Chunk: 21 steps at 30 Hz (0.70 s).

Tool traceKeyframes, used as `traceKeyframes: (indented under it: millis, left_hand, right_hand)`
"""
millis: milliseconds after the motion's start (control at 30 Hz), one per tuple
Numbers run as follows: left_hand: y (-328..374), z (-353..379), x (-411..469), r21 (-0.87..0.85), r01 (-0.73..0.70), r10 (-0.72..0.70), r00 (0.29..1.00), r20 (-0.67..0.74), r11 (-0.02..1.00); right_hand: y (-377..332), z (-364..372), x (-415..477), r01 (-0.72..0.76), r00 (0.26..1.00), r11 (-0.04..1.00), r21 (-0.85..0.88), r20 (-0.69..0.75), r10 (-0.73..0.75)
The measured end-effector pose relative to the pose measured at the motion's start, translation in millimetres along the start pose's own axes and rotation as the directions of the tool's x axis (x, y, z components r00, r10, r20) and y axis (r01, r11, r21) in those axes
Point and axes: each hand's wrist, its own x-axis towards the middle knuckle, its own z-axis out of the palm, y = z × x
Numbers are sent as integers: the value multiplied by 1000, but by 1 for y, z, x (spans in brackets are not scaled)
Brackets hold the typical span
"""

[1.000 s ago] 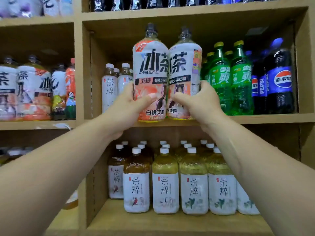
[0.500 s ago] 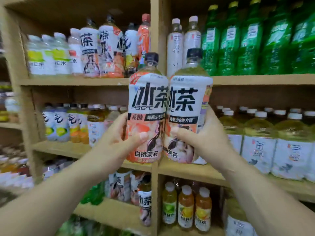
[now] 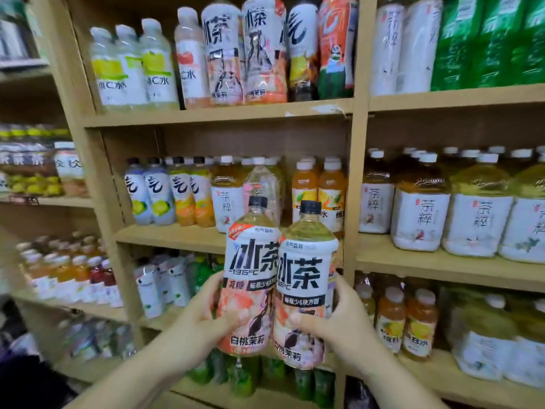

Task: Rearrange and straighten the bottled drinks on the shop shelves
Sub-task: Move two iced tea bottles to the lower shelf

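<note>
Grips the left bottle (image 3: 250,278) in the left hand (image 3: 203,317), fingers curled round the far side, thumb pressed flat across the peach-pink lower label. Grips the right bottle (image 3: 303,293) in the right hand (image 3: 339,323) in the same manner: thumb across the front low down, fingers wrapped round the right flank. Holds both upright in the air, resting on no shelf, flank touching flank, black caps on top, white labels with big black characters turned to the camera. Carries the right bottle a little lower than the left one. Holds the pair just left of the wooden post (image 3: 358,137) that parts two bays, in front of the middle board (image 3: 171,237) and the space under it.

Up on the top board (image 3: 206,115): two bottles with the same label (image 3: 244,51), between clear lemon-label bottles (image 3: 129,66) and an orange bottle (image 3: 336,45). On the middle board, behind the held pair: small bottles with yellow and orange labels (image 3: 177,196). Right of the post: green bottles (image 3: 486,45) up high, white-capped tea bottles (image 3: 421,219) at mid height, small orange bottles (image 3: 392,320) lower down. Below the hands: blurred green bottles (image 3: 241,376).
</note>
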Motion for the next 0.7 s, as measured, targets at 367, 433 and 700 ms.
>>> traceKeyframes:
  millis: [367,433,700]
  left_hand:
    - [-103,-39,11,10,261,-261,964,42,965]
    - [-121,-40,18,-7,315,-315,949,4,949]
    - [-183,-43,45,-60,408,-411,908,-74,911]
  right_hand:
    - [98,39,10,-258,966,966,-13,16,258]
    - [116,43,13,-283,959,959,-16,19,283]
    - [181,54,34,-393,919,919,-39,21,394]
